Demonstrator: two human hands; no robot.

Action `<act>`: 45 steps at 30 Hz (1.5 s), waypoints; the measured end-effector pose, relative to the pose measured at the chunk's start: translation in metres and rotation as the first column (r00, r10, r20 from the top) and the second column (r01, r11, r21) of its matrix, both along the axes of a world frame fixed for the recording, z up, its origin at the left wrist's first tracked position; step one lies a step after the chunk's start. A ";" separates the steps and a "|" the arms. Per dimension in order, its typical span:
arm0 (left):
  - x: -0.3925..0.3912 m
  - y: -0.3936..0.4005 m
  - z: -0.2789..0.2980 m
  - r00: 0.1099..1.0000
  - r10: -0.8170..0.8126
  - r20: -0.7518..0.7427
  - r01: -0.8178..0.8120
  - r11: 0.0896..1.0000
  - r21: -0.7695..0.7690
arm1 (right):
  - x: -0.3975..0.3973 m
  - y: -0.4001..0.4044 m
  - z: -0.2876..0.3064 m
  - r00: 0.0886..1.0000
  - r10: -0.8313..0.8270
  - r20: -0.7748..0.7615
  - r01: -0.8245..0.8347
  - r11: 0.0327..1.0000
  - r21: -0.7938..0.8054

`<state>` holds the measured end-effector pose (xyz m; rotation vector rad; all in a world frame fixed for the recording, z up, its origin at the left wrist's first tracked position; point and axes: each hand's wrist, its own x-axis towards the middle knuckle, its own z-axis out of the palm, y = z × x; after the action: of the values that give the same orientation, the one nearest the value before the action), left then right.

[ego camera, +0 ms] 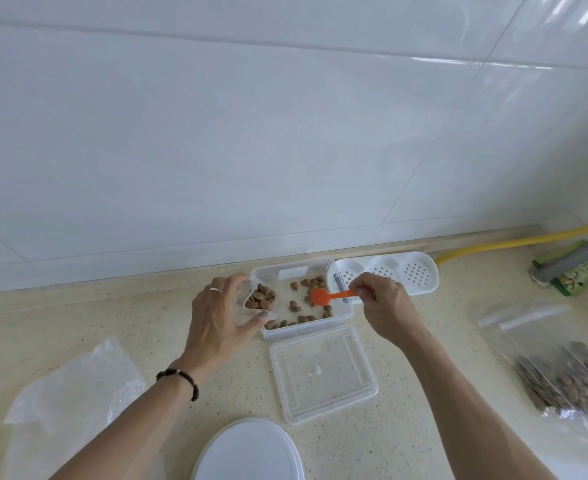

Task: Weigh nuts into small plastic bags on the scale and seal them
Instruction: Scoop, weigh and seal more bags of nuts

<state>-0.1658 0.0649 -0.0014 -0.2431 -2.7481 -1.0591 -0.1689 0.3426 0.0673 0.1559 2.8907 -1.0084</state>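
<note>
We see the left hand [220, 315] with fingers curled round a small clear plastic bag [256, 303] part-filled with brown nuts [261, 299], mouth held open at the left end of the clear rectangular plastic tub [341, 315] on the counter [147, 323]. The right hand [384, 306] pinches the handle of an orange plastic scoop [320, 297]; its long axis runs left-right, bowl over the tub's loose nuts just right of the bag. We judge the next scoop travels left into the bag; a white round scale [251, 452] sits near us.
</note>
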 end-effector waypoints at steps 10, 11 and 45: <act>-0.002 -0.001 -0.010 1.000 -0.016 0.000 0.016 1.000 -0.011 | -0.008 -0.015 -0.008 0.946 0.018 0.323 0.087 0.947 -0.309; -0.002 -0.001 -0.010 1.000 -0.014 0.003 0.014 1.000 -0.013 | -0.007 -0.019 -0.011 0.939 0.012 0.345 0.115 0.931 -0.346; -0.018 0.020 0.029 0.993 0.091 0.080 -0.080 0.988 -0.135 | 0.009 -0.032 0.083 0.976 -0.210 0.059 0.209 0.824 -0.526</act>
<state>-0.1837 0.0848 0.0277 -0.0990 -2.8804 -0.8881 -0.1597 0.3109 0.1499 0.4398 2.5042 -1.7988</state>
